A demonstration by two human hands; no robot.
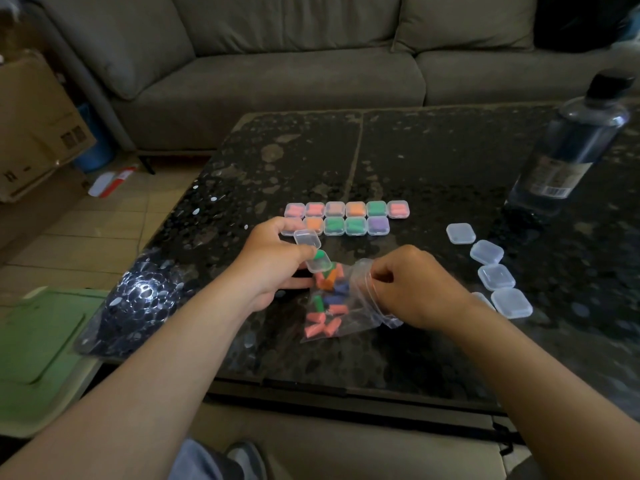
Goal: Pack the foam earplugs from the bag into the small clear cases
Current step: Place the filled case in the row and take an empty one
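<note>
Mid-frame, the left hand (273, 265) is pinching an open case (313, 252) holding a green earplug (320, 255), the right hand (415, 289) is gripping the bag (349, 317) beside it; keeping the case level seems wise.

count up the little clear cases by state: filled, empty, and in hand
filled closed cases: 11, in two rows
empty closed cases: 5, one partly hidden by the right hand
open case held in the left hand: 1, with a green earplug in it
total: 17
</note>
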